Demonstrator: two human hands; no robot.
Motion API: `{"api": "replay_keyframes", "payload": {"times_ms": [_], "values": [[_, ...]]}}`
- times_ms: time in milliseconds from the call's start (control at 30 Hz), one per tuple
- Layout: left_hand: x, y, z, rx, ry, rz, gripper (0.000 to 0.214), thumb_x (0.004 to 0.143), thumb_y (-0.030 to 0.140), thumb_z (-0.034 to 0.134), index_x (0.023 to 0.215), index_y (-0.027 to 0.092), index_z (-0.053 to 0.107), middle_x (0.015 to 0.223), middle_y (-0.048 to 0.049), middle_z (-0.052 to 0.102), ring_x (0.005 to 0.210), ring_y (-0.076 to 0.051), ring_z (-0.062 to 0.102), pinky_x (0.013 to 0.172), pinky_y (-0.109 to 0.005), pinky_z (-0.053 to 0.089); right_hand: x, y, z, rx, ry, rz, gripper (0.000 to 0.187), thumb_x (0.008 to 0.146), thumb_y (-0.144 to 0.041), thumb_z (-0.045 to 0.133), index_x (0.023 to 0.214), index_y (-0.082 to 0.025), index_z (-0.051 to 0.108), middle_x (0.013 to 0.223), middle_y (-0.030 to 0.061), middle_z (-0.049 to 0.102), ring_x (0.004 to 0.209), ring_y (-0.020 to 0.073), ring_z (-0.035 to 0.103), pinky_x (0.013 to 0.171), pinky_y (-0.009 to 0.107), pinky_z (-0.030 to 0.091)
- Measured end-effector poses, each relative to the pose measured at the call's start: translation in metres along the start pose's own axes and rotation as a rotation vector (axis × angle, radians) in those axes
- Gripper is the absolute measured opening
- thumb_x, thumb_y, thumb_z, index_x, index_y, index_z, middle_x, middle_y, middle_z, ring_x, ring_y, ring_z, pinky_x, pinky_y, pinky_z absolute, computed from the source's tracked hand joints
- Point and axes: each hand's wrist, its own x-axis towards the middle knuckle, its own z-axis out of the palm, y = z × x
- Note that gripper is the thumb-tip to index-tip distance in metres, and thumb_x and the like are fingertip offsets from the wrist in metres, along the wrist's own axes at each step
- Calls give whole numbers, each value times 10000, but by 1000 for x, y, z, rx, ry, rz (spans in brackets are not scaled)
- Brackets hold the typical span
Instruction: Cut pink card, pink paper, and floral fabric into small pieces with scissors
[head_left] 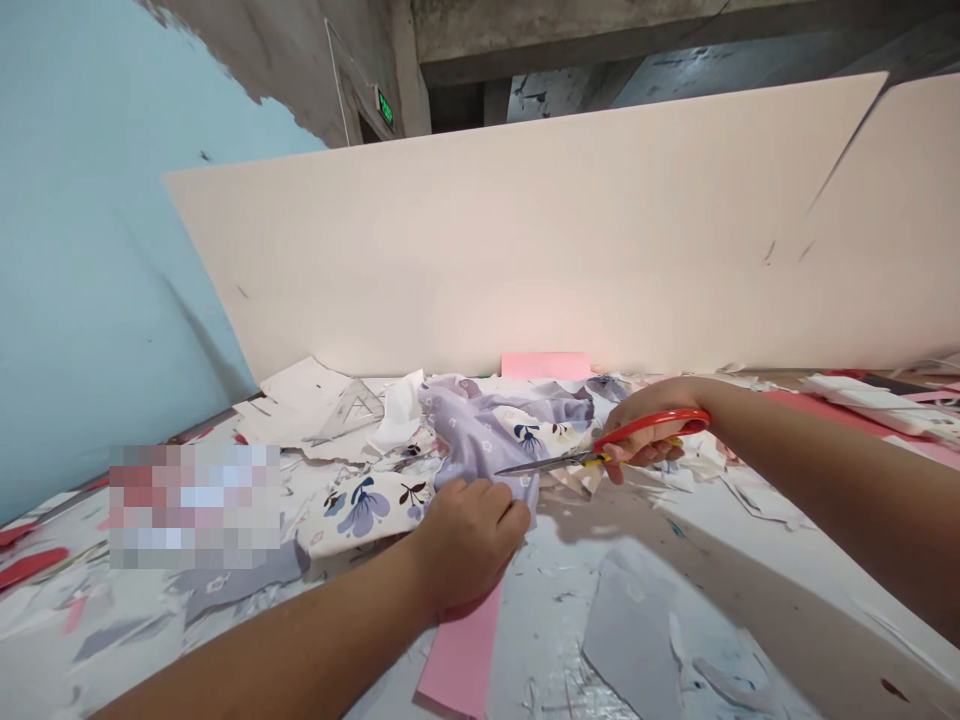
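My left hand (474, 538) is closed on a bunched lavender fabric (472, 425) printed with small white flowers. A cream fabric (367, 510) with purple flowers and dark leaves lies joined to or tucked against it; which one, I cannot tell. My right hand (637, 420) grips red-handled scissors (660, 428), their blades pointing left across the lavender fabric, just above my left knuckles. The blades look almost closed, and whether cloth lies between them is unclear. Beneath my left hand a pink strip (461, 655) extends toward me.
A loose lavender piece (634, 625) lies front right on the white table (540, 610). Paper scraps (300, 400) and a clear set square (351, 410) lie back left. A pink card (545, 366) leans by the pale partition (525, 250). Red sheets (814, 415) lie at right.
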Motion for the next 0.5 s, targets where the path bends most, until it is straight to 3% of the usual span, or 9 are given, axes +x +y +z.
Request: {"api": "replay_keyframes", "payload": {"times_ms": [267,500], "values": [[-1,0,0,81,44,57,50,755,140,403,736,176,432,613,-2,441,536,-135,389,496,-266,209,-1,9,2,5,29,-16,496,717,-595,447,806,-137,618,454,-73,317,391,48,277,396,207,269],[0,3,-3,131,99,96,92,719,87,401,704,178,408,584,10,412,503,-124,361,480,-276,176,-2,7,9,-61,139,-6,319,668,-490,565,771,-189,593,549,-48,384,471,72,369,472,227,368]]}}
